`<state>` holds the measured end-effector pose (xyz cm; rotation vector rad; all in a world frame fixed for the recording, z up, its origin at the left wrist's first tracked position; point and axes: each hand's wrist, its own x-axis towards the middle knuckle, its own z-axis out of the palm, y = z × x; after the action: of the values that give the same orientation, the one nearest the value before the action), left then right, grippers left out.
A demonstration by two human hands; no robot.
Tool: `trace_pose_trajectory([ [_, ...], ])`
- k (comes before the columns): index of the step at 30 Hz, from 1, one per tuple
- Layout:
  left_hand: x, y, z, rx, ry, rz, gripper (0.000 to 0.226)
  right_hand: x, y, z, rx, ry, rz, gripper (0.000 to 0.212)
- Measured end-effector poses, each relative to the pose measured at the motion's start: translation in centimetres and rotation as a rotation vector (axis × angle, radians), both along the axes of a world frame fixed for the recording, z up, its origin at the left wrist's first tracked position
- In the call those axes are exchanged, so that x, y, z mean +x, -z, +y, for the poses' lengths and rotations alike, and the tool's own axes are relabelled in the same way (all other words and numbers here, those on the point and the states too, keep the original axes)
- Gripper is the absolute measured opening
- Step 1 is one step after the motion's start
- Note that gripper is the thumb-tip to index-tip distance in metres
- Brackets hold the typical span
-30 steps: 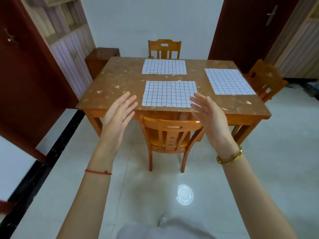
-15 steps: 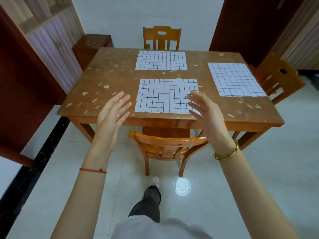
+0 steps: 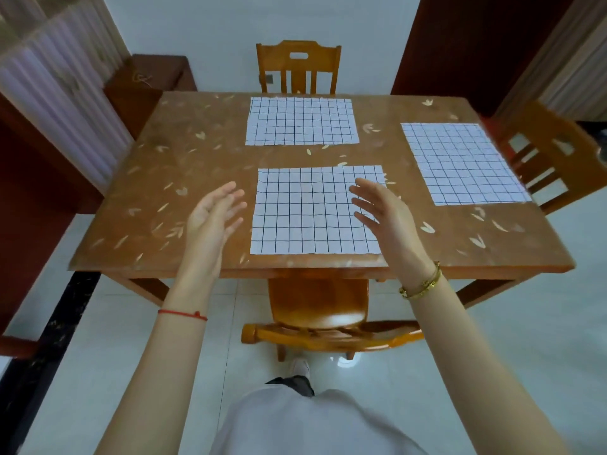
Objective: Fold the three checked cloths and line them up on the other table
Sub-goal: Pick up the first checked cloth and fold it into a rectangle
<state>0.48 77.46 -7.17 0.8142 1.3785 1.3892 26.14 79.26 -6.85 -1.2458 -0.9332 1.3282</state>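
Three white cloths with a black check lie flat and unfolded on the brown wooden table (image 3: 170,178). The near cloth (image 3: 305,211) lies at the front edge, the far cloth (image 3: 300,121) at the back, the right cloth (image 3: 460,162) toward the right edge. My left hand (image 3: 215,215) hovers with straight fingers just left of the near cloth, holding nothing. My right hand (image 3: 382,211) hovers, fingers spread, over that cloth's right side and hides part of it.
A wooden chair (image 3: 325,326) is pushed in at the table's front, right before my legs. Another chair (image 3: 297,68) stands at the far side and a third (image 3: 551,159) at the right. A dark cabinet (image 3: 147,83) stands back left, dark doors at both sides.
I have walked closer to the table, so it fills more of the view. Both hands have gone forward from before the table's front edge to over its top, beside the near cloth.
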Motion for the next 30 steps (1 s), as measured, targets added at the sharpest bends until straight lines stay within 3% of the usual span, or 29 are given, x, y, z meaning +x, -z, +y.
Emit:
trace_pose_trajectory([
  [10,-1.5,6.9,10.1,-0.275,-0.022,0.117,0.023,-2.7,3.4,9.3,-0.098,-0.044,-0.087,0.034],
  [14,-1.5,10.6,12.9,-0.383,-0.028,0.19,0.033,-3.2,5.3,11.9,-0.163,-0.071,-0.123,0.032],
  [21,-0.6,17.2,14.7,-0.637,-0.005,0.426,0.039,-3.7,9.0,15.7,-0.256,-0.158,-0.169,0.03],
  [27,0.5,21.4,15.1,-0.768,0.064,0.526,0.023,-3.6,11.8,18.4,-0.303,-0.214,-0.204,0.031],
  [30,0.2,24.7,15.3,-0.839,0.062,0.595,0.037,-3.4,13.0,19.3,-0.324,-0.225,-0.208,0.032],
])
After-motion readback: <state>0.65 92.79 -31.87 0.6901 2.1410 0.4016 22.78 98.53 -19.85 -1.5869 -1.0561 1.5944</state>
